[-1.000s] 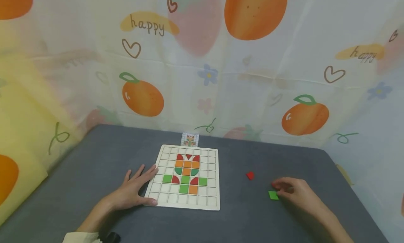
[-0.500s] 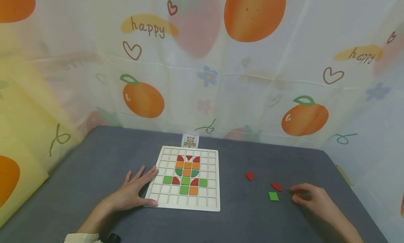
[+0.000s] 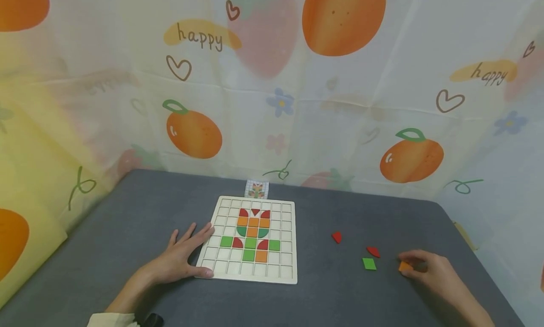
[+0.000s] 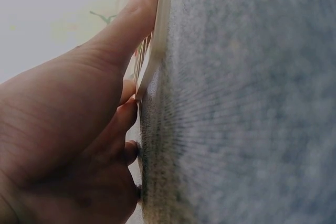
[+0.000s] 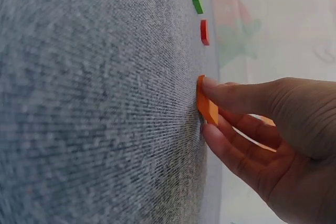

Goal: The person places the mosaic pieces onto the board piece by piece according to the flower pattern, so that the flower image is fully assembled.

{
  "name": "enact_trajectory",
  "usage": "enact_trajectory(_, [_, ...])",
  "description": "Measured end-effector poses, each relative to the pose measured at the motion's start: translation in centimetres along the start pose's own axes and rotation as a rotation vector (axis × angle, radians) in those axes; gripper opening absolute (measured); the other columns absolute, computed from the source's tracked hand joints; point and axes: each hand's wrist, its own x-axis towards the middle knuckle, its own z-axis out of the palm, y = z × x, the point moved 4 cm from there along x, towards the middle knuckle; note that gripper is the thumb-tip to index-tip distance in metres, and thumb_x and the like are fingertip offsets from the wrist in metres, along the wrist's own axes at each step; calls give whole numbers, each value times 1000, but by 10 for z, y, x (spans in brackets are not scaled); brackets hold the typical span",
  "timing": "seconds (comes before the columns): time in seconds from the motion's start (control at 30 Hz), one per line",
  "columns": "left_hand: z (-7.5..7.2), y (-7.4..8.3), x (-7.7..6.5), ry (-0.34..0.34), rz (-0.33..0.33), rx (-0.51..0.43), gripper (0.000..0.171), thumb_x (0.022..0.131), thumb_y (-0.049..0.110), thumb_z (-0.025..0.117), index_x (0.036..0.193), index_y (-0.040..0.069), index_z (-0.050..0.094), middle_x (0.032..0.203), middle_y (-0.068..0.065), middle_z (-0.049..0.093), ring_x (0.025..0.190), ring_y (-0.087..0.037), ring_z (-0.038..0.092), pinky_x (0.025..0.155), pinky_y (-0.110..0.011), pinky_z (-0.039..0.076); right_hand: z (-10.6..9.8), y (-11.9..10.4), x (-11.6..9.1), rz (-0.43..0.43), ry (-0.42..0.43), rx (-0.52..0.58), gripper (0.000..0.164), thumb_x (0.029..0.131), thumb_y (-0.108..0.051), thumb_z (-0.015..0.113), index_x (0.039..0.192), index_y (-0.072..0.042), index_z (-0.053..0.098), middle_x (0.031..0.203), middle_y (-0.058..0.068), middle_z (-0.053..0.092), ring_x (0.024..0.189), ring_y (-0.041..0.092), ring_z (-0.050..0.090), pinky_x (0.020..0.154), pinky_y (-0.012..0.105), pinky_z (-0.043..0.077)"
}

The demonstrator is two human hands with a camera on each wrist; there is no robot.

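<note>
A white gridded board (image 3: pixel 218 267) lies on the table with red, orange and green tiles set in a tulip-like pattern. My left hand (image 3: pixel 178 258) rests with spread, straight fingers at its left edge, the thumb near the front corner. Off to the right, my right hand (image 3: pixel 431 270) pinches an orange square tile (image 3: pixel 404 266). In the right wrist view, the thumb touches one end of the orange tile (image 5: pixel 207 106) and a finger the other, low over the cloth. Left of this hand lie a green tile (image 3: pixel 369 264) and a red quarter-round tile (image 3: pixel 373 252).
Another red tile (image 3: pixel 337 237) lies between the board and the green tile. Behind the board is a small pattern card (image 3: pixel 257 189). The dark grey table (image 3: pixel 327 294) ends at a fruit-printed curtain (image 3: pixel 331 143).
My right hand has moved right, away from the green tile, uncovering the red tile behind it. It now has the orange tile between its fingers. My left hand stays at the board.
</note>
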Motion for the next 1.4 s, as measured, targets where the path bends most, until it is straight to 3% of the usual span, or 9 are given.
enact_trajectory(0.33, [0,1,1,-10,-11,3,111,68,57,81,154,11,31,161,-14,23,146,-49,2,107,-69,-11,-4,-5,1,1,-24,13,29,78,-6,80,106,-5,72,94,4,72,75,5,64,64,21,54])
enact_trajectory(0.8, [0,3,-1,-1,19,3,109,69,56,81,154,10,31,160,-15,24,145,-51,4,106,-70,-10,-4,-14,4,-40,-76,49,32,79,-2,77,110,-1,69,88,1,69,73,3,62,63,21,54])
enact_trajectory(1.4, [0,2,-1,13,10,6,109,68,55,82,154,10,32,160,-15,25,145,-50,4,106,-70,-10,2,-59,31,-281,-77,28,27,81,1,75,107,0,70,87,-3,69,75,6,63,63,24,54])
